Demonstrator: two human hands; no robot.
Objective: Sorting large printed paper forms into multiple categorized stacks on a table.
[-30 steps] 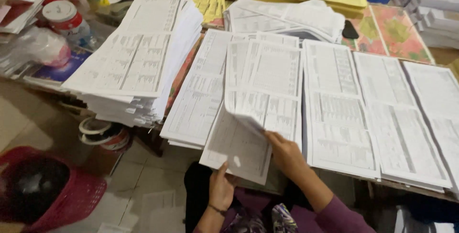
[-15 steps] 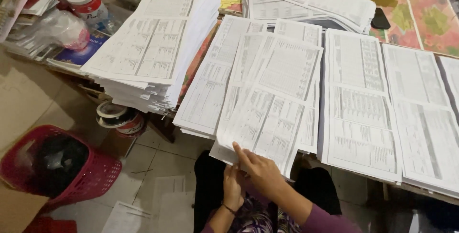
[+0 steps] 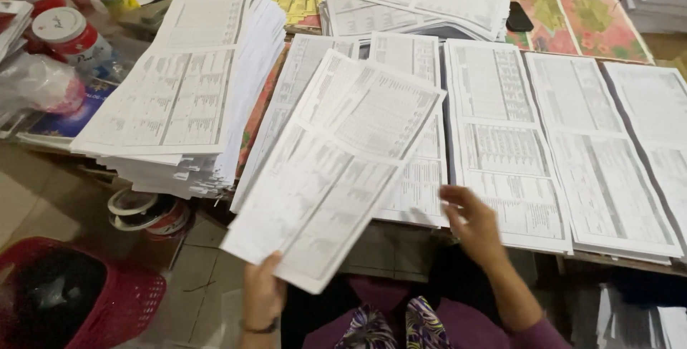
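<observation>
From my seat I see the desk (image 3: 608, 20) spread with rows of printed sheets (image 3: 501, 141) laid side by side, and a tall stack (image 3: 186, 91) of the same forms at the left end, its lower edges ragged. Below the stack sit a red basket (image 3: 79, 299) on the floor and some tape rolls (image 3: 143, 209); jars (image 3: 68, 34) crowd the far left corner. The sheaf (image 3: 336, 163) I care about is lifted off the rows and tilted, its near corner pinched in my left hand (image 3: 263, 293), thumb on top, fingers underneath. My right hand (image 3: 474, 224) hovers open and holds nothing, fingers loosely spread just above the near edge of the middle row. I judge the sheaf light, thin and floppy: held by one corner it will sag and fan, and loose sheets could slide apart. A grip along the near short edge, with the other hand under the far half, looks the safest place to take it
</observation>
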